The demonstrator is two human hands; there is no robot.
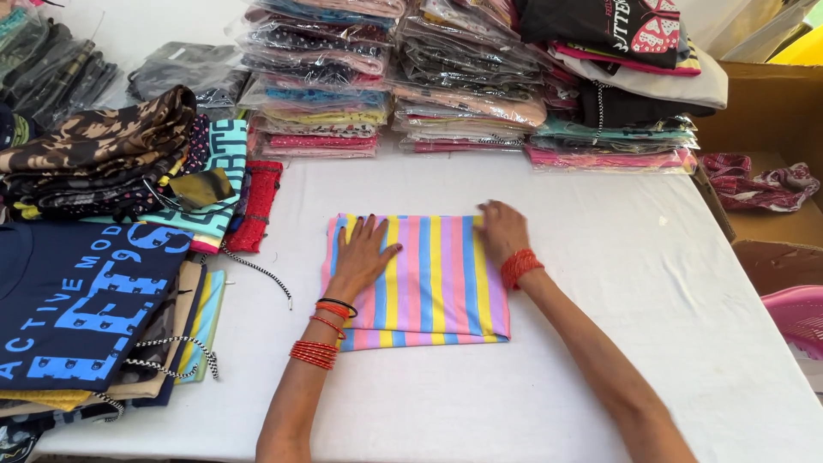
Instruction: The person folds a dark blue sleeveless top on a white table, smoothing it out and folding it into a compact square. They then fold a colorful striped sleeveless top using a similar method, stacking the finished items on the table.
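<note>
Garment packing or clothing stockroom: white surface with bagged folded clothes stacks at its far edge, unbagged printed tops pile on its left side, cardboard box just off its right edge.

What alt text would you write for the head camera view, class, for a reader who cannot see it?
A left hand and right hand press flat on a folded pastel-striped garment on a white table, with stacks of bagged clothes behind.

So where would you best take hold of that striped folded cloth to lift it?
Probably by the near edge of the striped folded cloth, coming from the person's side: it lies flat, that edge is free, and the left hand and right hand press farther up.
</note>
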